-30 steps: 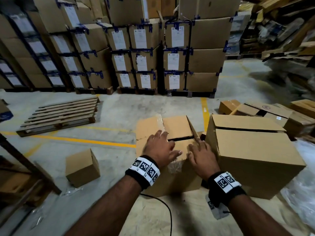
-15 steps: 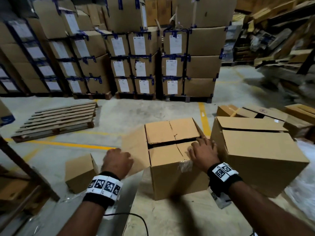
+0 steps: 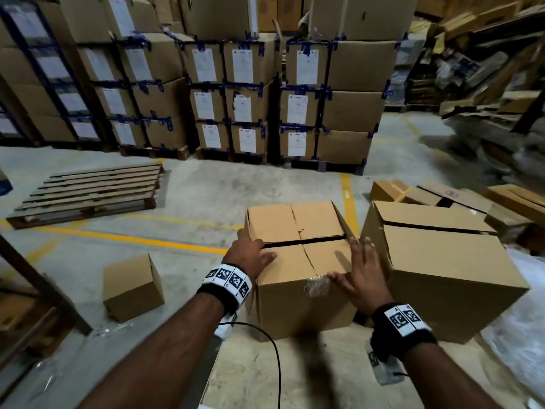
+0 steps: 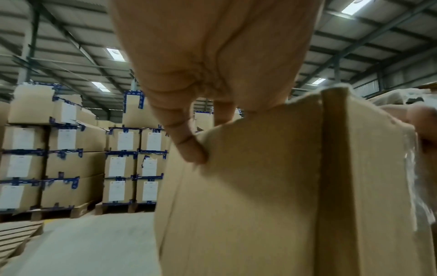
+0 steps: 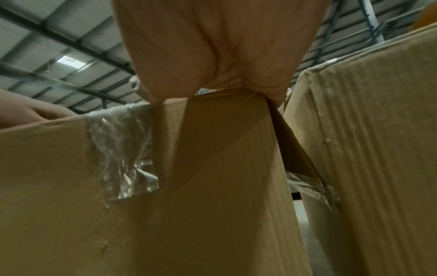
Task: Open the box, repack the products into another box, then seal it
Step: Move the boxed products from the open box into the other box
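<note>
A brown cardboard box [image 3: 295,305] stands in front of me with its top flaps folded down and a dark slit between them. My left hand [image 3: 250,252] holds its top left edge, thumb on top and fingers [image 4: 187,147] bent down the side wall [image 4: 260,186]. My right hand [image 3: 358,270] lies flat on the top's right part, fingers spread and straight. Torn clear tape [image 3: 317,286] clings to the near top edge and shows crumpled [image 5: 125,153] in the right wrist view. A larger box [image 3: 442,276] with closed flaps stands right beside it, close to its wall [image 5: 378,130].
A small carton [image 3: 132,287] sits on the floor to the left and a wooden pallet [image 3: 88,193] lies beyond it. Labelled stacked cartons [image 3: 250,98] line the back. Flattened cartons [image 3: 442,196] lie at the right, with plastic film [image 3: 525,335] at the lower right.
Half a second ago the left flap stuck out sideways under my left hand. It now lies folded down, and that hand has moved onto the top left edge. My right hand has spread flat.
</note>
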A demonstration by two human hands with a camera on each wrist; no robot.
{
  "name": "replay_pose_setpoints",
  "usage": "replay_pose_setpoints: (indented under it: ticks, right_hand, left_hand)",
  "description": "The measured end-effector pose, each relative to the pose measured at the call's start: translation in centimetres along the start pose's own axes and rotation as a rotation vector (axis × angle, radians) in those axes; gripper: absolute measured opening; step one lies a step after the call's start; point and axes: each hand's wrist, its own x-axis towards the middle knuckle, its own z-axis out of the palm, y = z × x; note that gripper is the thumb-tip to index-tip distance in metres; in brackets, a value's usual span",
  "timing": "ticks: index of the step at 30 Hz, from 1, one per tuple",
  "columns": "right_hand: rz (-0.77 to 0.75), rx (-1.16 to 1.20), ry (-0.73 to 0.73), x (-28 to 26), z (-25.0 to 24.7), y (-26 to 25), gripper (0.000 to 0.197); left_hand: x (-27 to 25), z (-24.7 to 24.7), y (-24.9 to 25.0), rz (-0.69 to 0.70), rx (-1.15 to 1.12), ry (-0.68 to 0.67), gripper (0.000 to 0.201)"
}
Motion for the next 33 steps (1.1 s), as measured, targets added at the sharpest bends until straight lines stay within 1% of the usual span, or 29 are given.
replay_pose_setpoints:
  ticks: [2, 4, 5, 7, 9, 12, 14, 16, 17, 18, 19, 20, 21, 22, 23, 24, 25, 26, 27, 28, 29, 30, 31, 32, 33]
  right_hand:
    - [-0.013, 0.012, 0.005, 0.1, 0.0, 0.2, 0.126]
    - [-0.019, 0.036, -0.001, 0.2, 0.1, 0.3, 0.128]
    - [-0.019, 0.035, -0.002, 0.2, 0.1, 0.3, 0.127]
    - [-0.023, 0.008, -0.003, 0.3, 0.2, 0.3, 0.127]
    - [-0.022, -0.017, -0.026, 0.4, 0.0, 0.2, 0.129]
    - [-0.029, -0.04, -0.058, 0.4, -0.3, 0.2, 0.128]
    - [-0.042, -0.013, -0.078, 0.2, -0.9, 0.1, 0.114]
    - [-0.042, 0.05, -0.152, 0.1, -2.0, 0.2, 0.094]
    - [-0.055, 0.089, -0.176, 0.1, -2.7, 0.3, 0.088]
    - [-0.085, 0.117, -0.162, 0.1, -3.7, 0.4, 0.087]
    - [-0.12, 0.145, -0.112, 0.2, -4.7, 0.4, 0.087]
    - [-0.157, 0.192, -0.048, 0.2, -5.8, 0.4, 0.088]
    - [-0.186, 0.25, 0.012, 0.3, -7.1, 0.0, 0.086]
    - [-0.201, 0.303, 0.065, 0.3, -8.4, -0.5, 0.084]
    - [-0.192, 0.338, 0.109, 0.3, -9.8, -1.0, 0.085]
    - [-0.166, 0.355, 0.13, 0.3, -11.3, -1.6, 0.089]
    - [-0.139, 0.353, 0.133, 0.1, -12.8, -2.1, 0.093]
    - [-0.121, 0.331, 0.13, -0.1, -14.1, -2.4, 0.095]
    - [-0.112, 0.298, 0.122, -0.3, -15.3, -2.5, 0.093]
    - [-0.106, 0.271, 0.106, -0.7, -16.5, -2.5, 0.093]
    - [-0.099, 0.25, 0.08, -1.0, -17.5, -2.4, 0.093]
    - [-0.09, 0.218, 0.041, -1.5, -18.4, -2.2, 0.093]
    - [-0.082, 0.175, -0.012, -1.9, -19.1, -2.2, 0.092]
    - [-0.07, 0.121, -0.083, -2.4, -19.6, -2.3, 0.088]
    - [-0.055, 0.061, -0.168, -2.8, -20.1, -2.5, 0.082]
  left_hand:
    - [0.5, 0.1, 1.0, -0.072, 0.08, -0.026, 0.072]
    - [1.0, 0.8, 1.4, -0.116, 0.114, -0.05, 0.084]
    - [1.2, 1.3, 1.4, -0.123, 0.112, -0.057, 0.087]
    - [1.6, 2.0, 1.4, -0.139, 0.104, -0.054, 0.087]
    - [1.6, 2.3, 1.4, -0.16, 0.087, -0.035, 0.083]
    - [1.1, 1.3, 1.6, -0.172, -0.003, -0.03, 0.076]
    - [0.8, -0.3, 1.4, -0.133, -0.131, 0.016, 0.066]
    - [0.6, -1.8, 0.8, -0.029, -0.304, 0.145, 0.057]
    - [0.3, -2.5, 0.3, 0.028, -0.429, 0.196, 0.056]
    - [-0.1, -3.0, 0.0, 0.07, -0.599, 0.203, 0.058]
    - [-0.5, -3.3, -0.4, 0.067, -0.804, 0.151, 0.059]
    - [-0.8, -3.1, -0.6, 0.014, -0.986, 0.061, 0.059]
    - [-1.2, -2.9, -0.9, -0.042, -1.116, -0.021, 0.058]
    - [-1.2, -2.5, -1.4, -0.081, -1.176, -0.074, 0.056]
    - [-1.2, -2.2, -1.8, -0.08, -1.189, -0.111, 0.053]
    - [-1.3, -2.1, -2.2, -0.044, -1.144, -0.153, 0.051]
    - [-1.4, -2.1, -2.8, 0.032, -1.039, -0.216, 0.048]
    - [-1.7, -2.4, -3.1, 0.13, -0.873, -0.286, 0.04]
    - [-2.0, -2.7, -3.5, 0.218, -0.676, -0.333, 0.033]
    - [-2.3, -3.1, -3.9, 0.295, -0.488, -0.358, 0.029]
    - [-2.7, -3.3, -4.1, 0.355, -0.35, -0.358, 0.033]
    - [-3.3, -3.6, -4.0, 0.379, -0.299, -0.351, 0.045]
    - [-3.8, -3.8, -3.8, 0.399, -0.309, -0.335, 0.057]
    - [-4.0, -3.7, -3.5, 0.417, -0.32, -0.333, 0.065]
    - [-4.3, -3.6, -3.1, 0.447, -0.308, -0.34, 0.065]
